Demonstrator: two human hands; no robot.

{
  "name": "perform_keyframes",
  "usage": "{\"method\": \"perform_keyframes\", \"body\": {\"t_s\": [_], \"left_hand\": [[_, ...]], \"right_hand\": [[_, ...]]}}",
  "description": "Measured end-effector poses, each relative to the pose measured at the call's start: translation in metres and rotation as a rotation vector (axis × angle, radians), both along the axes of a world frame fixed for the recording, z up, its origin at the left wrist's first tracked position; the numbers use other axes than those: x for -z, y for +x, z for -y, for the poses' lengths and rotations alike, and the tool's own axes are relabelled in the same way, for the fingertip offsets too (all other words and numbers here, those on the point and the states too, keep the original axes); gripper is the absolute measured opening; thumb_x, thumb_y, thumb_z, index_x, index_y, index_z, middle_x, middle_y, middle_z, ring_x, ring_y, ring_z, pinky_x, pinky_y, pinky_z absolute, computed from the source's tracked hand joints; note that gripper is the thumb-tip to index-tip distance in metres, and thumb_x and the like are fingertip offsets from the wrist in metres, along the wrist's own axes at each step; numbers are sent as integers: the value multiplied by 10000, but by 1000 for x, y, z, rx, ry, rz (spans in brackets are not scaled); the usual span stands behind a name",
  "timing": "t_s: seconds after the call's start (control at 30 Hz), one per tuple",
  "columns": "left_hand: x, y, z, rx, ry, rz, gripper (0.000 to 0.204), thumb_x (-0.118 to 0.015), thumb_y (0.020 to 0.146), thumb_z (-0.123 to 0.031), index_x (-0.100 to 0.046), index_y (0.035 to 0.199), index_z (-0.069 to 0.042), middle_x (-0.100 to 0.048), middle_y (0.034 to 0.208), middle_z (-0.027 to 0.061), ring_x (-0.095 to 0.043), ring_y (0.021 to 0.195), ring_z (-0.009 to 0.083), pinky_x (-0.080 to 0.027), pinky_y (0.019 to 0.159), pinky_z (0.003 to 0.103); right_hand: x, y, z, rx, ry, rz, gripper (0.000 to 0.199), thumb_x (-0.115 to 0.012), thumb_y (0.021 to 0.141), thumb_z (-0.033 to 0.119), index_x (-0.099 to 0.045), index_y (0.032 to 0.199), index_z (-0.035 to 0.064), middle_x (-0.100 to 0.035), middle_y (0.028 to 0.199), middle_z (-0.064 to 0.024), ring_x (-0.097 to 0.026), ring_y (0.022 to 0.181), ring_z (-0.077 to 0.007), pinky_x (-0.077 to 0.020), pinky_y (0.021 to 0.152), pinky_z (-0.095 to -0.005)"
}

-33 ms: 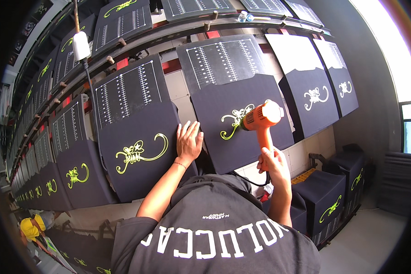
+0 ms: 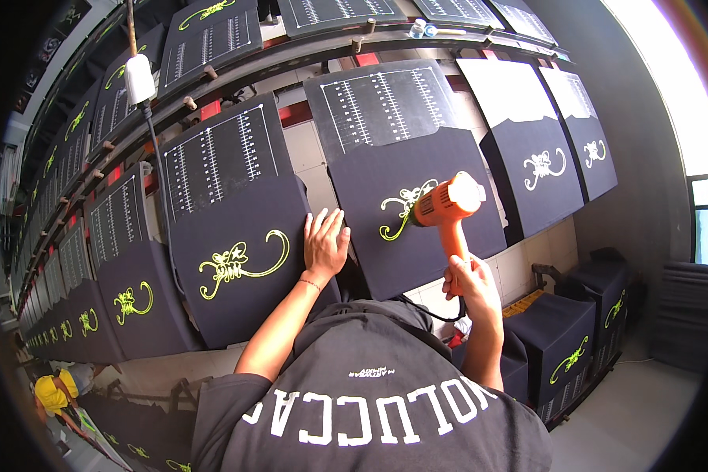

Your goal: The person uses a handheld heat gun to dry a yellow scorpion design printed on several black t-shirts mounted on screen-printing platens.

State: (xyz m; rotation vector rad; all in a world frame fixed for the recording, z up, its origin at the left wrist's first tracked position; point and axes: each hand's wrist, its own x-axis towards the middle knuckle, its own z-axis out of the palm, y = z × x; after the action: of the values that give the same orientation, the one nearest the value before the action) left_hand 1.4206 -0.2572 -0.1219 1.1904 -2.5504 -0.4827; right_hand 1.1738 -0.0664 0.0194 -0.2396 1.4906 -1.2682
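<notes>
My right hand (image 2: 468,277) is wrapped round the handle of an orange heat gun (image 2: 448,206). Its dark nozzle points left, over the yellow-green print on a dark fabric panel (image 2: 417,252); the nozzle hides part of that print. This fabric covers the near part of a dark board (image 2: 393,106) with white ruled scales. My left hand (image 2: 326,242) lies with its fingers stretched out at the right edge of the neighbouring dark fabric panel (image 2: 244,303), which bears a full yellow-green curling print (image 2: 232,263). Nothing is held in it.
Further boards with printed fabric (image 2: 130,299) run off to the left. Two panels with white prints (image 2: 543,169) are at the right. A rail (image 2: 291,59) crosses behind, with a small bottle (image 2: 418,29) by it. A white device (image 2: 139,79) hangs on a cable. A person in yellow (image 2: 55,393) is lower left.
The heat gun has shifted very slightly to the left over the print. My left hand stays in place.
</notes>
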Motion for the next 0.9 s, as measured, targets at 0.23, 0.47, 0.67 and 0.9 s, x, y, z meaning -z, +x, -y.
{"method": "perform_keyframes", "body": {"t_s": [0.23, 0.47, 0.67, 0.9], "left_hand": [[-1, 0, 1, -2, 1, 1, 539, -403, 1032, -419, -625, 1306, -11, -620, 1351, 134, -477, 1343, 337, -216, 1200, 512], [-2, 1, 0, -1, 3, -9, 521, -425, 1022, -405, -631, 1296, -11, -625, 1347, 129, -480, 1340, 331, -223, 1199, 510], [-1, 2, 1, 23, 14, 34, 494, -498, 997, -366, -614, 1318, -10, -609, 1371, 125, -469, 1350, 329, -220, 1202, 508], [-11, 11, 0, 142, 5, 153, 588, -586, 955, -367, -516, 1422, -16, -523, 1473, 112, -421, 1395, 323, -215, 1209, 509]], "right_hand": [[1, 8, 12, -55, -16, 4, 280, -652, 984, 316, -569, 946, 51, -569, 722, -7, -591, 588, -88, -487, 518, -239], [-2, 10, 16, -68, 4, -38, 300, -657, 980, 336, -572, 941, 50, -572, 733, -3, -587, 589, -77, -485, 525, -233], [-8, 11, 16, -71, 39, -57, 297, -654, 982, 336, -569, 929, 56, -570, 730, -3, -587, 590, -81, -483, 523, -237], [-8, 17, 6, -54, 60, -28, 307, -657, 978, 351, -573, 934, 59, -572, 732, -2, -597, 593, -90, -491, 526, -236]]}}
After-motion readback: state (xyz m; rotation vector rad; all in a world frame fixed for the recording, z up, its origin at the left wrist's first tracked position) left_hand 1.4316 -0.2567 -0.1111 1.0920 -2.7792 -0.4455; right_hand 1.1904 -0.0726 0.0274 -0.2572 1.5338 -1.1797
